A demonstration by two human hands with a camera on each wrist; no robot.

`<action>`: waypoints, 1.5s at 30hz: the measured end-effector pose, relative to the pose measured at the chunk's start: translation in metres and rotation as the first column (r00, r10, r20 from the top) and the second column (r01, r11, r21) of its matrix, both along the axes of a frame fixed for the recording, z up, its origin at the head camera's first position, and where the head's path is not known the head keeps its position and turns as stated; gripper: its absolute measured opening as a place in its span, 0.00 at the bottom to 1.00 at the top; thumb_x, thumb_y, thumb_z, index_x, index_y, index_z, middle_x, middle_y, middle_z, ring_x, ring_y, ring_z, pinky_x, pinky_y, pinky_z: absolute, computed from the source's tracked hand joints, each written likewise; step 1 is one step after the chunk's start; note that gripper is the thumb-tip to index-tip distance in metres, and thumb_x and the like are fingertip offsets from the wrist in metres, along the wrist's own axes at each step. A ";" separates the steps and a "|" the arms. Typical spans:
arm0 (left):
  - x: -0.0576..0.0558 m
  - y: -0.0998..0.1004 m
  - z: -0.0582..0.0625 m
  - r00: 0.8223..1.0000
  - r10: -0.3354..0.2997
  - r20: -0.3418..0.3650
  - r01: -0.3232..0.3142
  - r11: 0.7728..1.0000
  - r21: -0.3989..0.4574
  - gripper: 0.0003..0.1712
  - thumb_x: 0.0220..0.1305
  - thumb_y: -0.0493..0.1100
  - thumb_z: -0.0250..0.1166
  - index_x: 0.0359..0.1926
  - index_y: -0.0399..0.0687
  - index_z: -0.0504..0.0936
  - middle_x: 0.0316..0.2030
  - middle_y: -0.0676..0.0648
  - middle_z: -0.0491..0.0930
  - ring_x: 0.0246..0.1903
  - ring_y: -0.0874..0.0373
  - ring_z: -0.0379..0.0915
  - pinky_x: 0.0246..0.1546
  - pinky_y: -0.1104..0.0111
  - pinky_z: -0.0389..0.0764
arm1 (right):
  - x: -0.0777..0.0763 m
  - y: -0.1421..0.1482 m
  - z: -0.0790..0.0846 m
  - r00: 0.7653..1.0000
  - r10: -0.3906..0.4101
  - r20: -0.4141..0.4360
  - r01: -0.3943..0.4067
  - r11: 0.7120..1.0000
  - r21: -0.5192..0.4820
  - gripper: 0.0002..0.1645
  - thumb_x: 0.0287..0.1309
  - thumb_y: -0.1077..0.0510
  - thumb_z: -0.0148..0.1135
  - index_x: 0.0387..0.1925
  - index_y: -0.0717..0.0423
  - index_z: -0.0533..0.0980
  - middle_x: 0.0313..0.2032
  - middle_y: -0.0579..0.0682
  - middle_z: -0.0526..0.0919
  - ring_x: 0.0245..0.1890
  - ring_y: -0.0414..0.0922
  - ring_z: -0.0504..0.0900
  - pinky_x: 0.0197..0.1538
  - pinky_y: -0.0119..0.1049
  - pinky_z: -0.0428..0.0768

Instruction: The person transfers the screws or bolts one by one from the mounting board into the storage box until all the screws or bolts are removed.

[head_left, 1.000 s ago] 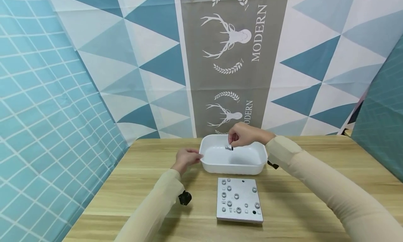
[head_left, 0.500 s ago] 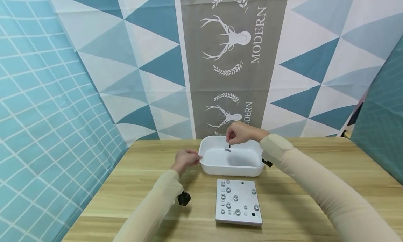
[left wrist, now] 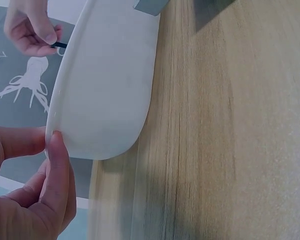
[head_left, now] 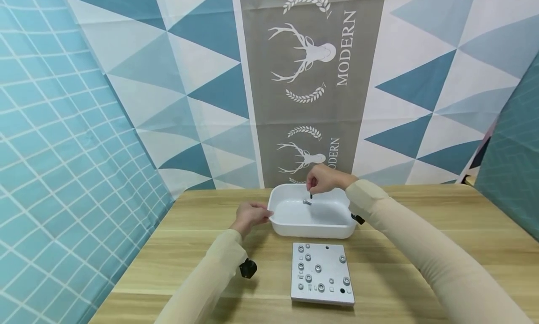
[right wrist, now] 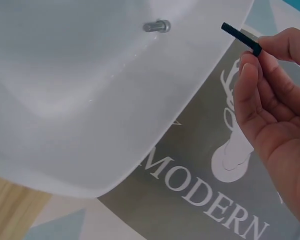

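My left hand (head_left: 251, 215) pinches the left end of the white tray (head_left: 311, 231) between thumb and fingers; the left wrist view shows the thumb and fingertips on its rim (left wrist: 54, 117). Above the tray my right hand (head_left: 322, 178) pinches a black screw (right wrist: 240, 37) by its head, the threaded shank sticking out from the fingertips. On the tray floor, just below that hand, lies a silver socket-head bolt (right wrist: 157, 26). In front of the tray a silver metal plate (head_left: 332, 252) lies on the table, with several socket-head bolts (head_left: 318, 268) set in it.
The wooden table (head_left: 202, 254) runs up to a patterned cloth backdrop (head_left: 307, 113). A blue checked cloth (head_left: 71, 141) hangs at the left, and a teal cloth (head_left: 509, 165) at the right. The plate has a dark open hole (head_left: 342, 290) near its front right corner.
My right hand has risen slightly with the black screw, which now stands apart above the silver bolt. My left hand stays on the tray. The head view has shifted a little.
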State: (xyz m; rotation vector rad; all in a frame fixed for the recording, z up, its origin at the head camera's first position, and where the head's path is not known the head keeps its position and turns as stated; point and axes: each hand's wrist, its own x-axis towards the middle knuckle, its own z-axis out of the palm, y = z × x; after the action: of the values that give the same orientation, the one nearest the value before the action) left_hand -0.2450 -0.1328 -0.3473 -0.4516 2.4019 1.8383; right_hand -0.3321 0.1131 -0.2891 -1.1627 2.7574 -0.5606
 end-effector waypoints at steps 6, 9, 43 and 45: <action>-0.001 0.000 0.001 1.000 -0.003 -0.002 0.003 1.000 -0.010 0.12 0.52 0.32 0.70 0.39 0.31 0.83 0.32 0.42 0.81 0.23 0.62 0.78 0.41 0.65 0.88 | -0.003 0.001 -0.002 0.999 -0.038 0.003 0.038 0.999 0.003 0.05 0.48 0.67 0.63 0.21 0.57 0.80 0.21 0.48 0.82 0.20 0.36 0.73 0.25 0.23 0.74; -0.001 -0.001 0.000 1.000 -0.005 -0.007 0.005 1.000 -0.005 0.12 0.52 0.32 0.70 0.39 0.31 0.83 0.32 0.43 0.80 0.22 0.62 0.78 0.39 0.67 0.88 | -0.005 0.000 -0.003 0.999 -0.041 0.002 0.041 0.999 0.005 0.05 0.48 0.66 0.63 0.21 0.57 0.80 0.20 0.47 0.81 0.20 0.36 0.72 0.25 0.23 0.73; 0.002 -0.001 -0.003 0.999 0.016 -0.031 -0.017 1.000 -0.008 0.12 0.50 0.32 0.72 0.38 0.31 0.83 0.33 0.42 0.80 0.22 0.63 0.78 0.35 0.70 0.88 | -0.014 0.005 -0.017 0.992 -0.126 -0.016 0.127 0.982 0.142 0.04 0.49 0.66 0.63 0.27 0.59 0.83 0.34 0.55 0.87 0.28 0.40 0.80 0.33 0.28 0.82; 0.002 -0.001 -0.003 0.999 0.017 -0.033 -0.017 1.000 -0.005 0.12 0.51 0.32 0.71 0.38 0.31 0.83 0.33 0.42 0.80 0.23 0.62 0.78 0.35 0.70 0.88 | -0.010 0.007 -0.013 0.991 -0.133 -0.004 0.132 0.979 0.157 0.04 0.50 0.66 0.63 0.28 0.60 0.83 0.35 0.54 0.87 0.30 0.41 0.81 0.35 0.30 0.83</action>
State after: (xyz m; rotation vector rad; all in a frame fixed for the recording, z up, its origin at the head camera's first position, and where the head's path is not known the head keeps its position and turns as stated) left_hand -0.2429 -0.1338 -0.3503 -0.4473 2.4324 1.8612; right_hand -0.3425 0.1197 -0.3019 -0.9475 2.8285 -0.3507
